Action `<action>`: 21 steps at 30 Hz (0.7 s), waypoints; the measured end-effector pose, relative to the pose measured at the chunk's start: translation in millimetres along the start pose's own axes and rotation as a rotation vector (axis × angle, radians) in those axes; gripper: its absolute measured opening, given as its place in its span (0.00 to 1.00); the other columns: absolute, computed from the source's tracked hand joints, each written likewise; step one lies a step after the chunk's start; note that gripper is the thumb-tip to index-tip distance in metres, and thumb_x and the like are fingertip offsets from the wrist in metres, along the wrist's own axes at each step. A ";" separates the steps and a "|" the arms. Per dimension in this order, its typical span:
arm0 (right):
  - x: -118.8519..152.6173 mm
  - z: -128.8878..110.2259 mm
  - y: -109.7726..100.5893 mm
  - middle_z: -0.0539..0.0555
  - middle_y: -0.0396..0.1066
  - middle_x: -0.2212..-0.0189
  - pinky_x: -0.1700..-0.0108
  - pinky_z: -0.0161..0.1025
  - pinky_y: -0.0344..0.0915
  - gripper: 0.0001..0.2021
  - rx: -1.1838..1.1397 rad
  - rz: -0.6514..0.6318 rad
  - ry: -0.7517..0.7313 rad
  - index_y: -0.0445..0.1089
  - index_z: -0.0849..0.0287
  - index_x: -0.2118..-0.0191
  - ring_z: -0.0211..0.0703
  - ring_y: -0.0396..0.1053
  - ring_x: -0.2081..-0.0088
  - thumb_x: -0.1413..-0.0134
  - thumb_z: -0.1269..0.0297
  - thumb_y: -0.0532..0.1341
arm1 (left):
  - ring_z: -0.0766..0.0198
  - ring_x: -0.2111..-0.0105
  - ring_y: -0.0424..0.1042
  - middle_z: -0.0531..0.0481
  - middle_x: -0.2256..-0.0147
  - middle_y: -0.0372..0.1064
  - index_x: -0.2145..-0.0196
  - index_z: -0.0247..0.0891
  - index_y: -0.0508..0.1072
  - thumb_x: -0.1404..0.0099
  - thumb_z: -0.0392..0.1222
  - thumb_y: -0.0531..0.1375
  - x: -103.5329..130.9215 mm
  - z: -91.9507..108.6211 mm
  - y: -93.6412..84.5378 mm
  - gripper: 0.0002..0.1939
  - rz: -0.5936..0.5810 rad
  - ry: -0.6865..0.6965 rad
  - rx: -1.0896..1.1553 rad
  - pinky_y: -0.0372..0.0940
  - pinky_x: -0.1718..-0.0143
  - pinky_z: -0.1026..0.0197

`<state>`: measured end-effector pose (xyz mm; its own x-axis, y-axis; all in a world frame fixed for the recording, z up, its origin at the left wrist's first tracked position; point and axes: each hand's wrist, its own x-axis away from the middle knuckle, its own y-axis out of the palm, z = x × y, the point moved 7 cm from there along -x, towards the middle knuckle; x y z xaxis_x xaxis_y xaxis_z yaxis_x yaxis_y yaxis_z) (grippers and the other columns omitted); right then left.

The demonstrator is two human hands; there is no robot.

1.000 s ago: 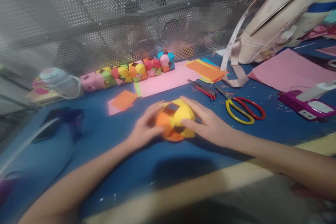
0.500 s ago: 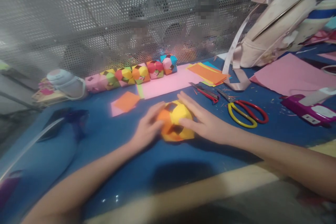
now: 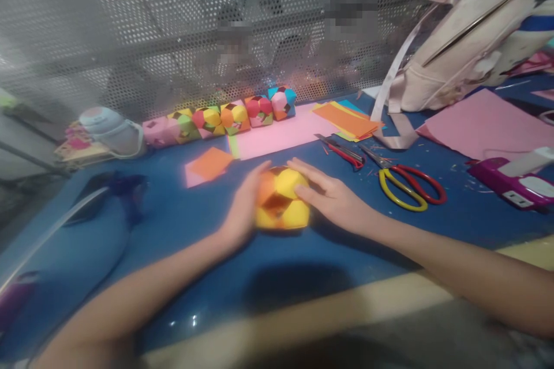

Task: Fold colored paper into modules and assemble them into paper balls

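Observation:
Between my two hands is a yellow and orange folded-paper ball (image 3: 285, 199) with dark openings in its faces. My left hand (image 3: 244, 204) presses along its left side, fingers pointing away from me. Around its right side curves my right hand (image 3: 331, 193), with the thumb on the yellow front and the fingers over the top. Beyond them a row of similar paper balls (image 3: 236, 118) in pink, green, red, yellow and blue stands along the back. Orange and pink paper squares (image 3: 210, 166) lie to the left of the hands.
Scissors (image 3: 402, 181) with red and yellow handles and a red cutter (image 3: 341, 151) lie to the right. Behind are pink sheets (image 3: 277, 135) and orange strips (image 3: 344, 119). A glue gun (image 3: 127, 190), a bottle (image 3: 112, 132), a backpack (image 3: 459, 46) and a purple power strip (image 3: 511, 184) surround the work.
The paper ball has turned between my hands, so a dark opening now faces me with more yellow below it. Both hands have shifted slightly left with it.

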<state>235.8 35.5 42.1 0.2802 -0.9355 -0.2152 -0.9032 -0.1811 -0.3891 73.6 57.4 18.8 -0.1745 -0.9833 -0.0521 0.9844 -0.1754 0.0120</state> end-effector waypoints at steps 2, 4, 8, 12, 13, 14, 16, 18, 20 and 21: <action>0.1 1.3 1.5 0.55 0.53 0.36 0.34 0.50 0.44 0.27 -0.020 0.005 0.019 0.61 0.56 0.39 0.47 0.49 0.34 0.42 0.54 0.57 | 0.51 0.45 0.66 0.47 0.45 0.67 0.47 0.44 0.69 0.34 0.57 0.51 -1.3 -2.0 1.6 0.24 -0.013 -0.008 0.003 0.58 0.42 0.47; -0.2 3.5 2.0 0.55 0.56 0.37 0.34 0.50 0.47 0.27 -0.065 0.006 0.056 0.62 0.58 0.40 0.49 0.53 0.36 0.43 0.54 0.58 | 0.51 0.44 0.65 0.47 0.44 0.66 0.48 0.44 0.70 0.35 0.57 0.52 -2.0 -3.4 2.7 0.23 -0.019 -0.029 0.027 0.58 0.42 0.47; -1.3 14.8 3.5 0.54 0.66 0.43 0.42 0.52 0.63 0.26 -0.321 0.022 0.214 0.61 0.54 0.39 0.51 0.66 0.45 0.43 0.55 0.59 | 0.50 0.43 0.63 0.46 0.40 0.60 0.40 0.46 0.60 0.36 0.58 0.53 -0.3 -1.3 5.3 0.30 -0.031 -0.044 0.169 0.59 0.42 0.47; -1.6 24.1 7.5 0.55 0.64 0.42 0.53 0.50 0.73 0.26 -0.596 0.044 0.358 0.59 0.53 0.38 0.52 0.69 0.48 0.41 0.55 0.57 | 0.48 0.41 0.60 0.47 0.38 0.56 0.37 0.51 0.54 0.42 0.54 0.62 0.5 -0.2 6.6 0.38 -0.112 0.011 0.165 0.58 0.42 0.47; -1.5 24.8 8.0 0.55 0.64 0.42 0.54 0.49 0.74 0.26 -0.620 0.043 0.374 0.59 0.54 0.38 0.52 0.69 0.48 0.41 0.55 0.57 | 0.48 0.41 0.60 0.47 0.39 0.57 0.37 0.51 0.54 0.43 0.52 0.63 0.1 -2.0 6.6 0.39 -0.136 0.009 0.149 0.58 0.42 0.46; -1.4 25.0 8.2 0.56 0.63 0.41 0.55 0.49 0.74 0.26 -0.631 0.037 0.381 0.59 0.53 0.38 0.51 0.69 0.49 0.41 0.55 0.57 | 0.48 0.42 0.61 0.47 0.40 0.58 0.37 0.52 0.54 0.44 0.51 0.64 -0.6 -4.2 6.4 0.39 -0.154 0.001 0.135 0.58 0.42 0.45; -0.8 24.5 8.2 0.55 0.60 0.39 0.55 0.48 0.74 0.28 -0.636 0.017 0.375 0.57 0.53 0.37 0.51 0.68 0.47 0.42 0.55 0.58 | 0.48 0.43 0.62 0.46 0.40 0.59 0.38 0.51 0.55 0.44 0.49 0.64 -2.4 -7.2 5.4 0.38 -0.166 -0.010 0.120 0.57 0.42 0.44; 0.4 23.0 7.5 0.55 0.54 0.36 0.53 0.48 0.74 0.33 -0.626 -0.006 0.355 0.53 0.51 0.35 0.52 0.65 0.45 0.45 0.54 0.60 | 0.48 0.43 0.62 0.45 0.40 0.59 0.38 0.50 0.56 0.43 0.49 0.64 -3.8 -7.5 4.5 0.37 -0.155 -0.013 0.132 0.57 0.42 0.44; 2.0 20.9 7.5 0.54 0.47 0.33 0.52 0.48 0.72 0.40 -0.600 -0.038 0.339 0.46 0.50 0.33 0.54 0.62 0.42 0.50 0.53 0.64 | 0.49 0.43 0.63 0.45 0.40 0.59 0.38 0.50 0.57 0.42 0.50 0.63 -4.2 -7.4 4.4 0.35 -0.138 -0.027 0.152 0.57 0.42 0.44; 3.0 19.4 7.9 0.55 0.45 0.33 0.50 0.49 0.71 0.45 -0.577 -0.057 0.331 0.43 0.51 0.32 0.55 0.61 0.41 0.52 0.54 0.66 | 0.49 0.44 0.63 0.45 0.41 0.60 0.38 0.49 0.57 0.42 0.50 0.63 -4.0 -7.3 4.5 0.35 -0.131 -0.036 0.158 0.58 0.42 0.44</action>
<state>235.7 37.2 21.0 0.3014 -0.9467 0.1141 -0.9448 -0.2804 0.1693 78.9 60.9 11.7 -0.3041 -0.9522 -0.0278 0.9382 -0.3044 0.1644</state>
